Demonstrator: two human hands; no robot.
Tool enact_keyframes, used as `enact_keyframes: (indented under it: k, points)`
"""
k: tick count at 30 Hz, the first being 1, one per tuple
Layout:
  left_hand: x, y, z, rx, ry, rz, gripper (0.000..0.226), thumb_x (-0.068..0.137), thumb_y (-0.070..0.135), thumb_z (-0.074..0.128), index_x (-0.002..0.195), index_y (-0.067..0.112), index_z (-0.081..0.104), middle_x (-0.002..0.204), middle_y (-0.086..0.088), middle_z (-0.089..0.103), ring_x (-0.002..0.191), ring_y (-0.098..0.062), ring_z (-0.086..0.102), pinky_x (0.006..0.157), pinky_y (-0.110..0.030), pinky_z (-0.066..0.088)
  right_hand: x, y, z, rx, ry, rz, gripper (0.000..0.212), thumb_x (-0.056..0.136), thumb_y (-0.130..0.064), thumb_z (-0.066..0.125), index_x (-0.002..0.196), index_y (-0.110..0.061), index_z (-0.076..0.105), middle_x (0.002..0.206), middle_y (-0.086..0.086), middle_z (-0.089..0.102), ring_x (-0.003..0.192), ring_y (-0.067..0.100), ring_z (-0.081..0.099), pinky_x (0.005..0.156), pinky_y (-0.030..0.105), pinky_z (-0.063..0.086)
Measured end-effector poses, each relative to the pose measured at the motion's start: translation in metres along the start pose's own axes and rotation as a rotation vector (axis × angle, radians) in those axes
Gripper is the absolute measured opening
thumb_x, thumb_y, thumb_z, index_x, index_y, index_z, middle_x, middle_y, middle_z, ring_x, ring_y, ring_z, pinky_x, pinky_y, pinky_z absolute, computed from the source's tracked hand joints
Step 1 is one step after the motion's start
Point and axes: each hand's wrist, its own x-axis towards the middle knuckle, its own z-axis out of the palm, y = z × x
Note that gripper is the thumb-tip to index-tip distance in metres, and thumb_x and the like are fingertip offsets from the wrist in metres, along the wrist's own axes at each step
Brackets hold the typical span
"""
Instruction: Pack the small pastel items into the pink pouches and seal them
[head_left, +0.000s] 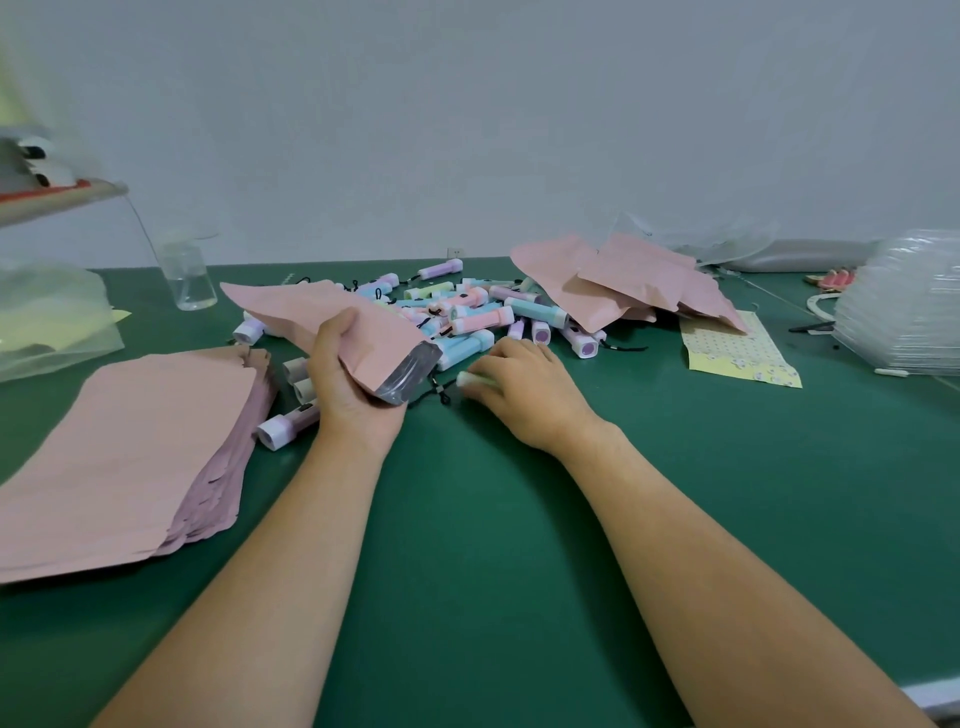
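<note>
- Pink pouch (311, 317): I see the left hand (353, 384) gripping it, fingers curled round the open end, silver lining showing, above the green table (493, 545).
- Right hand (524, 395): fingers curled over a pale green item (470, 379) on the table, just beside the pouch mouth.
- Pile of pastel items (467, 306): loose behind both hands.
- Stack of flat pouches (119, 452): left of the left hand.
</note>
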Motion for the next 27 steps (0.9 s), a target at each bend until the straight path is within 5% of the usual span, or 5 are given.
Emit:
enact_keyframes:
  k: [4,10,16,23,27]
  points:
    - [-0.001,-0.001,0.001,0.004,-0.011,-0.022,0.031,0.089,0.022,0.072,0.118,0.019,0.063,0.100,-0.003,0.067,0.097,-0.027,0.066,0.092,-0.041,0.058,-0.004,-0.006,-0.006,0.390,0.194,0.105,0.043,0.112,-0.044,0.033,0.098,-0.013,0.059,0.092,0.002,0.063,0.089,0.028,0.059,0.083,0.049,0.051]
    - [-0.003,-0.005,0.001,0.038,-0.027,-0.044,0.034,0.087,0.024,0.074,0.118,0.017,0.062,0.096,-0.005,0.065,0.097,-0.028,0.064,0.097,-0.043,0.057,-0.009,-0.010,-0.007,0.882,0.149,0.162,0.045,0.108,-0.049,0.042,0.081,-0.014,0.049,0.077,-0.003,0.049,0.068,0.018,0.042,0.069,0.045,0.048]
    - [-0.001,-0.006,0.001,0.023,-0.013,-0.055,0.032,0.089,0.025,0.071,0.119,0.017,0.064,0.111,-0.008,0.063,0.107,-0.033,0.063,0.112,-0.058,0.047,-0.009,-0.013,-0.011,0.804,0.215,0.226,0.072,0.075,-0.088,0.061,0.062,-0.022,0.034,0.056,-0.011,0.034,0.056,0.014,0.031,0.060,0.037,0.031]
    - [-0.005,-0.004,0.003,-0.024,-0.034,-0.036,0.031,0.089,0.025,0.072,0.117,0.018,0.063,0.102,-0.004,0.067,0.096,-0.027,0.067,0.092,-0.042,0.059,-0.009,-0.007,-0.009,0.822,0.156,0.263,0.050,0.105,-0.047,0.054,0.093,0.002,0.052,0.080,0.009,0.065,0.059,0.020,0.059,0.067,0.048,0.060]
    - [-0.006,-0.003,0.004,-0.057,-0.045,-0.021,0.034,0.087,0.024,0.073,0.119,0.018,0.064,0.105,-0.006,0.068,0.099,-0.029,0.068,0.090,-0.042,0.060,-0.004,-0.009,-0.008,0.625,0.205,0.165,0.046,0.108,-0.048,0.042,0.077,-0.014,0.041,0.084,0.000,0.047,0.081,0.019,0.044,0.073,0.039,0.039]
